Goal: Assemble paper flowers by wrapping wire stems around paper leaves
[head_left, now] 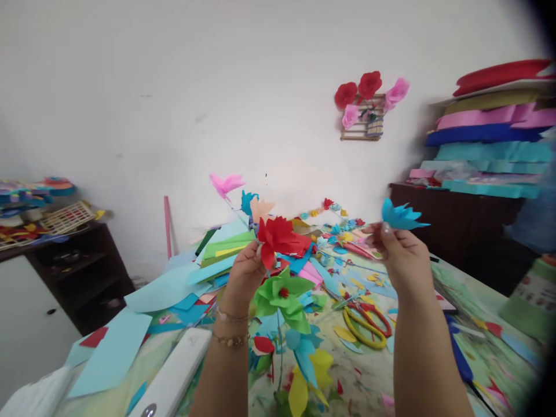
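Note:
My left hand (pixel 248 267) is closed round the base of a red paper flower (pixel 278 236), held up over the table. In my right hand (pixel 402 249) a blue paper flower (pixel 402 215) is pinched between thumb and fingers, its petals pointing right. Just below the red flower is a green paper flower (pixel 284 294) with a red centre. Lower down are a light blue paper flower (pixel 304 347) and a yellow paper flower (pixel 310 379). Scissors (pixel 367 327) with yellow and red handles lie on the table between my forearms.
Coloured paper sheets (pixel 169 289) cover the table's left side, beside a long white device (pixel 174 376). Paper scraps lie scattered across the table. A blue-handled tool (pixel 460 350) lies at right. Stacked paper (pixel 490 150) stands on a dark cabinet (pixel 473 214). Part of a person (pixel 534 214) shows at the right edge.

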`<state>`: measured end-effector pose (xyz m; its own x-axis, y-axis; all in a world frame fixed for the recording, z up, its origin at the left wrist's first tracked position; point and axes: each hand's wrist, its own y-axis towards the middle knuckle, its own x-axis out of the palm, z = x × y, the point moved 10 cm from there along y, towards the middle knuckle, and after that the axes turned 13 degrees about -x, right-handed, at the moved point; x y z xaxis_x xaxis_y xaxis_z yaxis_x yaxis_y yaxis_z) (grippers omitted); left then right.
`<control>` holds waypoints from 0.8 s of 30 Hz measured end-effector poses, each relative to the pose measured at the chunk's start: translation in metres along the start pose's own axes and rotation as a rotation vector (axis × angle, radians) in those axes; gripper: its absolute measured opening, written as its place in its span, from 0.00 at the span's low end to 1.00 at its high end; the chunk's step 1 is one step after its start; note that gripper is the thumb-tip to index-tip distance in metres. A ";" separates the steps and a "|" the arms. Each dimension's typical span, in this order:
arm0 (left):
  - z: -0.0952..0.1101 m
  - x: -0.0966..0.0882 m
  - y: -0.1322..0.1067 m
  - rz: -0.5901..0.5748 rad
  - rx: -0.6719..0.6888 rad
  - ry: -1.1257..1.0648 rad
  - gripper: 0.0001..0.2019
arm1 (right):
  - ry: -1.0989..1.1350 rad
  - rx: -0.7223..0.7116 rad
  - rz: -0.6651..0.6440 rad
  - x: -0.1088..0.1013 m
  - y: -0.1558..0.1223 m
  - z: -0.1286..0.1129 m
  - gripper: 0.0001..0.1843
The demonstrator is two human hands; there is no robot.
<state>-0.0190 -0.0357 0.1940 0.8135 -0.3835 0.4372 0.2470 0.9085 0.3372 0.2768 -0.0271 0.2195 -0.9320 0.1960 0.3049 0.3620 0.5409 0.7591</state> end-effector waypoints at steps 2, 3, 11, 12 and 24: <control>0.008 -0.010 -0.003 0.036 0.047 0.012 0.10 | 0.138 -0.005 0.063 -0.010 0.004 0.002 0.12; 0.013 -0.015 -0.004 0.053 0.070 0.021 0.10 | 0.198 -0.003 0.085 -0.015 0.006 0.003 0.11; 0.030 -0.058 -0.010 0.115 0.164 -0.056 0.13 | 0.194 -0.022 0.168 -0.044 0.013 0.016 0.10; 0.033 -0.062 -0.011 0.125 0.191 -0.071 0.13 | 0.167 -0.026 0.171 -0.045 0.013 0.017 0.10; 0.072 -0.084 -0.045 0.176 0.318 -0.334 0.12 | -0.343 -0.160 -0.574 0.084 -0.029 0.019 0.04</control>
<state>-0.1366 -0.0560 0.2023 0.6021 -0.3081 0.7366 -0.0945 0.8886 0.4489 0.1882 -0.0112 0.2122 -0.9198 0.1765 -0.3504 -0.2172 0.5146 0.8294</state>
